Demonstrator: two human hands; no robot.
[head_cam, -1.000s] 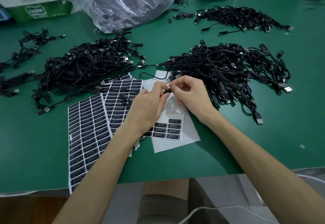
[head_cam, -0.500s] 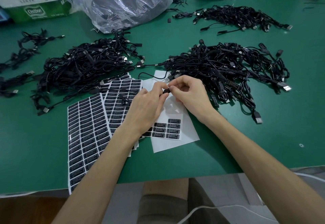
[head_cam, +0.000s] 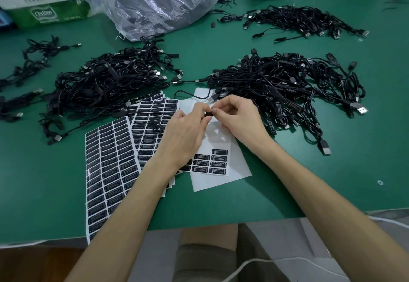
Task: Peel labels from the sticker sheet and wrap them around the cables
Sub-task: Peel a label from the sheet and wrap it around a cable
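Little has been altered over the last second: a black cable section [head_cam: 208,113] is kept pinched between the curled fingertips of the left hand [head_cam: 183,135] and right hand [head_cam: 239,120], above the nearly spent sticker sheet [head_cam: 221,182] on the counter [head_cam: 332,182]; wrapping is judged unfinished

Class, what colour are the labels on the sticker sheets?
The labels are black with white print; head view.
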